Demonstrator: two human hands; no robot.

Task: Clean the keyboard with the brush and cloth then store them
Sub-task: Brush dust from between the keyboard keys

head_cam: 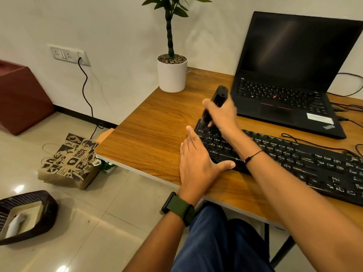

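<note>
A black keyboard lies slanted across the wooden desk. My right hand grips a black brush, its lower end down on the keys at the keyboard's far left corner. My left hand lies flat with straight fingers against the keyboard's left end, thumb along the front edge. On the floor at the lower left stands a dark woven basket with a white cloth inside.
An open black laptop stands behind the keyboard, cables trailing to its right. A white potted plant occupies the desk's back left corner. A printed paper bag and a dark red box are on the floor.
</note>
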